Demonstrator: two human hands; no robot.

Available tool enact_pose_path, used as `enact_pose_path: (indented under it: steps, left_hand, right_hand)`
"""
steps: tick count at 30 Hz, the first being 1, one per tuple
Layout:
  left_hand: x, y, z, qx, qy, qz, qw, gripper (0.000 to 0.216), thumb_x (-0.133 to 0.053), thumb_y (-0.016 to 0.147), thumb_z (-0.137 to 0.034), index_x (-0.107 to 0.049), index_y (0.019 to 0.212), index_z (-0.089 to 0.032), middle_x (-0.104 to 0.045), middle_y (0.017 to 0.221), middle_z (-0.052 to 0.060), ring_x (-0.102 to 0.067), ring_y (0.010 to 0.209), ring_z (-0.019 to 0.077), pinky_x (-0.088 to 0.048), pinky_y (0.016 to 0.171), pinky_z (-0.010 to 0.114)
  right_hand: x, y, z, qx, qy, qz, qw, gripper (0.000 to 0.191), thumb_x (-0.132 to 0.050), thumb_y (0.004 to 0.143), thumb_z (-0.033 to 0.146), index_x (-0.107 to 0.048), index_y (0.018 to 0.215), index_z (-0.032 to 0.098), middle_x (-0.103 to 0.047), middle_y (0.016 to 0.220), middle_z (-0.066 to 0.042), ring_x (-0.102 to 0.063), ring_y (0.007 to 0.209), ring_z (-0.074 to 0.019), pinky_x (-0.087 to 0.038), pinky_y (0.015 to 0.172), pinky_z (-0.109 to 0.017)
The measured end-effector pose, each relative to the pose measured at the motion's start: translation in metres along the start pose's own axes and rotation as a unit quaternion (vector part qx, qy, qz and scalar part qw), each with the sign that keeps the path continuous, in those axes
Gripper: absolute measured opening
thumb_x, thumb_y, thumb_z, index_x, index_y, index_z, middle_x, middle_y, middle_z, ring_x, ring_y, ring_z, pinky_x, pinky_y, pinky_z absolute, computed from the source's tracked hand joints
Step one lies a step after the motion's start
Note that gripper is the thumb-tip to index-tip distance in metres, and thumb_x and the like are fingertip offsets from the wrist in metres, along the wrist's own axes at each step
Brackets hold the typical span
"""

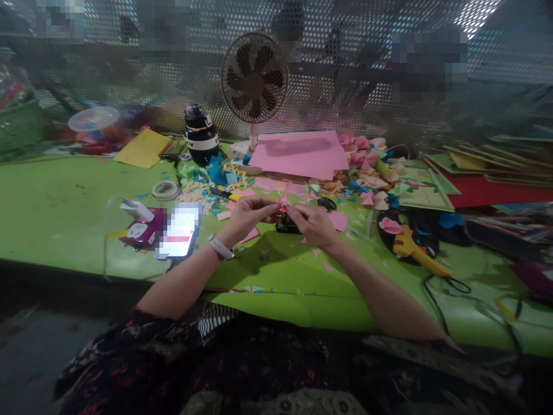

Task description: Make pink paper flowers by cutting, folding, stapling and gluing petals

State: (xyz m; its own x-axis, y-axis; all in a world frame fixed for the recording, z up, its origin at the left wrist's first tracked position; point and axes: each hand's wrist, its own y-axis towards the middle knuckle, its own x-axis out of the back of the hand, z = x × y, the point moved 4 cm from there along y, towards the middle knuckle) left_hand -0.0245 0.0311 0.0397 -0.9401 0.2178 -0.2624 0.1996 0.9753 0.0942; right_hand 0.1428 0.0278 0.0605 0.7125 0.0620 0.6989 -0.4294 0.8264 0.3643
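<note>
Near the middle of the table my left hand point(254, 214) and my right hand point(314, 223) meet, fingertips pinched together. Between them shows a small pink paper piece point(284, 208), partly hidden by the fingers. Just below the fingertips rests a shiny black object point(286, 226) whose kind I cannot make out. Black-handled scissors point(327, 203) lie beyond my right hand. Close to my left hand is a cutter with a yellow and black handle point(233, 196), and a pink paper piece point(250, 235) lies under that wrist.
Pink sheets point(298, 153) and folded paper flowers point(367, 155) cover the back, before a fan point(254, 78). To the left are a phone point(179, 230), a purple power socket point(144, 230), a tape roll point(165, 190) and a black bottle point(201, 138). A yellow glue gun point(417, 253) lies right.
</note>
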Motion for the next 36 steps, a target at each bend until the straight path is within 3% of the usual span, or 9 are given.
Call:
enact_pose_path:
  steps: [5,7,10,13,18,22,26,29,36]
  left_hand:
    - [0.000,-0.001,-0.003,-0.015,0.010,-0.013,1.000,0.037,-0.087,0.062,-0.047,-0.072,0.073,-0.015,-0.073,0.067,0.004,-0.067,0.058,0.0120,-0.058,0.061,0.025]
    - [0.002,0.000,-0.004,-0.028,0.007,-0.031,0.999,0.037,-0.087,0.063,-0.048,-0.070,0.071,-0.015,-0.072,0.066,0.003,-0.067,0.057,0.0112,-0.056,0.059,0.023]
    - [0.006,0.001,-0.004,-0.039,-0.014,-0.056,0.998,0.036,-0.086,0.065,-0.046,-0.068,0.072,-0.016,-0.071,0.065,0.002,-0.066,0.056,0.0109,-0.056,0.057,0.023]
    - [0.008,0.002,-0.003,-0.045,-0.033,-0.062,0.996,0.032,-0.086,0.067,-0.042,-0.068,0.072,-0.017,-0.070,0.062,0.000,-0.065,0.055,0.0103,-0.056,0.058,0.024]
    - [0.005,0.001,-0.004,-0.072,-0.032,-0.054,0.995,0.033,-0.085,0.068,-0.043,-0.066,0.068,-0.017,-0.069,0.063,0.000,-0.064,0.054,0.0096,-0.056,0.059,0.025]
    - [0.003,0.000,-0.005,-0.083,-0.021,-0.061,0.994,0.038,-0.086,0.065,-0.048,-0.064,0.066,-0.017,-0.067,0.060,-0.001,-0.063,0.053,0.0092,-0.054,0.056,0.023]
    - [0.006,-0.001,-0.005,-0.100,-0.010,-0.089,0.991,0.038,-0.085,0.065,-0.049,-0.064,0.064,-0.017,-0.065,0.057,-0.002,-0.060,0.051,0.0073,-0.050,0.053,0.020]
    - [0.007,-0.001,-0.005,-0.113,-0.006,-0.105,0.988,0.038,-0.084,0.067,-0.049,-0.064,0.063,-0.017,-0.064,0.057,-0.002,-0.059,0.051,0.0066,-0.048,0.053,0.019]
    - [0.004,0.000,-0.002,-0.090,-0.042,-0.089,0.991,0.038,-0.087,0.063,-0.048,-0.063,0.064,-0.018,-0.063,0.059,-0.003,-0.058,0.053,0.0061,-0.049,0.055,0.019]
  right_hand:
    - [0.000,-0.001,0.001,0.015,-0.027,0.018,0.999,0.039,-0.038,0.099,0.040,-0.057,0.072,0.019,-0.060,0.065,-0.003,-0.052,0.057,-0.0151,-0.036,0.057,-0.029]
    - [0.001,-0.002,0.004,0.028,-0.036,-0.013,0.999,0.029,-0.043,0.097,0.037,-0.065,0.090,0.019,-0.070,0.083,-0.007,-0.061,0.069,-0.0187,-0.043,0.064,-0.031]
    - [0.002,-0.003,0.006,0.055,-0.031,-0.066,0.996,0.025,-0.050,0.096,0.034,-0.065,0.110,0.020,-0.073,0.108,-0.010,-0.067,0.093,-0.0234,-0.050,0.081,-0.035]
    - [-0.001,-0.002,0.005,0.086,-0.009,-0.066,0.994,0.024,-0.048,0.099,0.034,-0.068,0.106,0.022,-0.074,0.102,-0.009,-0.068,0.093,-0.0226,-0.052,0.083,-0.036]
    - [-0.002,0.001,-0.002,0.075,0.039,-0.027,0.996,0.029,-0.049,0.099,0.042,-0.069,0.101,0.021,-0.073,0.088,-0.006,-0.067,0.078,-0.0198,-0.053,0.071,-0.033]
    - [-0.002,0.002,-0.002,0.060,0.070,-0.005,0.996,0.032,-0.049,0.098,0.046,-0.070,0.104,0.022,-0.074,0.092,-0.006,-0.068,0.081,-0.0199,-0.055,0.073,-0.034]
    - [-0.004,0.000,0.001,0.067,0.031,-0.055,0.996,0.029,-0.059,0.094,0.044,-0.071,0.111,0.023,-0.075,0.105,-0.008,-0.069,0.095,-0.0233,-0.055,0.086,-0.039]
    - [-0.008,-0.002,0.000,0.076,0.012,-0.074,0.994,0.027,-0.056,0.096,0.040,-0.072,0.112,0.025,-0.075,0.109,-0.007,-0.069,0.101,-0.0234,-0.053,0.093,-0.041]
    - [-0.009,0.002,-0.011,0.038,0.071,-0.010,0.997,0.027,-0.057,0.095,0.040,-0.072,0.108,0.022,-0.075,0.104,-0.007,-0.069,0.093,-0.0217,-0.056,0.083,-0.036]
